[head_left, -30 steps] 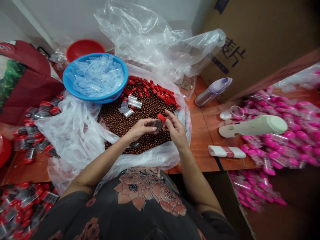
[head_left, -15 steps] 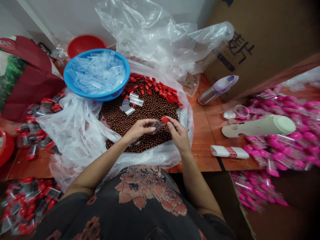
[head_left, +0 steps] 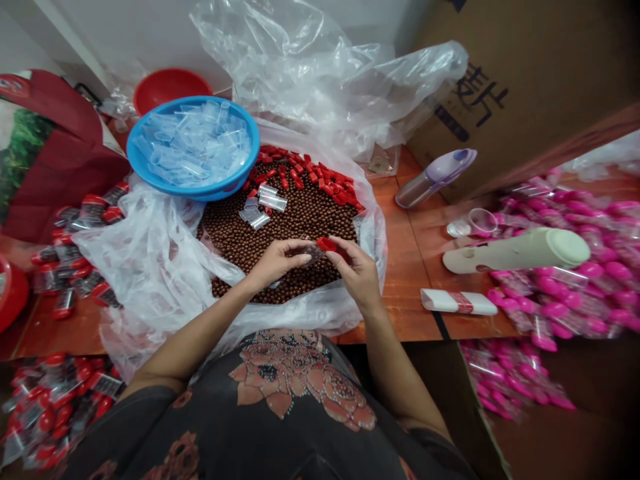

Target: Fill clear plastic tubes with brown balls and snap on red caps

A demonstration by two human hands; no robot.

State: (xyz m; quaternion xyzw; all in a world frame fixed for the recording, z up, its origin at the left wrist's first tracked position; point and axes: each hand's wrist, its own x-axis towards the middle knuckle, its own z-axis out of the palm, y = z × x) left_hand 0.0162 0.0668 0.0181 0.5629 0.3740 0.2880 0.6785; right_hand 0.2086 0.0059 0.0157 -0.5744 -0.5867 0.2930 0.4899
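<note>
Over a wide spread of small brown balls [head_left: 300, 217], my left hand [head_left: 280, 261] pinches a small clear plastic tube [head_left: 314, 252]. Opposite it, my right hand [head_left: 357, 268] grips a red cap [head_left: 327, 245] between thumb and fingers. The cap is at the tube's end; whether it is seated there I cannot tell. Dark contents show through the tube, partly hidden by my fingers. Several empty clear tubes [head_left: 269, 199] lie on the balls, and loose red caps [head_left: 333, 185] are scattered along the far edge.
A blue basin [head_left: 195, 195] full of clear tubes stands at the back left. Filled red-capped tubes [head_left: 65, 393] are heaped at left, pink-capped ones [head_left: 565, 293] at right. A steel bottle [head_left: 435, 179], a pale green flask [head_left: 515, 252] and a large carton [head_left: 540, 87] stand on the right.
My right hand has brought the red cap slightly left, against the tube's end, and the cap has turned. The left hand stays nearly in place.
</note>
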